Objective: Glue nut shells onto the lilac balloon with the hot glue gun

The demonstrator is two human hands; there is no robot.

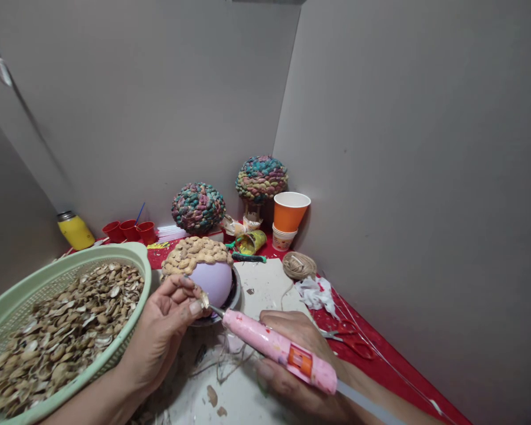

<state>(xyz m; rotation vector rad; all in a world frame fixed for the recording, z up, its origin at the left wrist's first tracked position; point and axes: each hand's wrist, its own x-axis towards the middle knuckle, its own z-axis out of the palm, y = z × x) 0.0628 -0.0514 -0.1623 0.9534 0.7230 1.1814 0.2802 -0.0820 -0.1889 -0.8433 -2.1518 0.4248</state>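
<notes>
Between thumb and fingers, my left hand (172, 316) pinches a peanut shell (205, 300). My right hand (298, 348) is wrapped round a pink hot glue gun (265, 342), whose metal nozzle meets the shell or nearly does; a clear glue stick (367, 401) sticks out of its back end. Just beyond my hands, a lilac balloon (212, 282) rests in a dark bowl (235, 289). Rows of peanut shells (197, 252) cover the balloon's upper part, while its lower side is bare. My left wrist partly hides the bowl.
At left stands a green basket (144, 260) of peanut shells. Behind are two shell-covered coloured balls (198, 206), red cups (147, 232), a yellow jar (75, 230) and an orange paper cup (289, 213). Twine (298, 265), crumpled tissue (316, 293) and red-handled scissors (354, 341) lie at right.
</notes>
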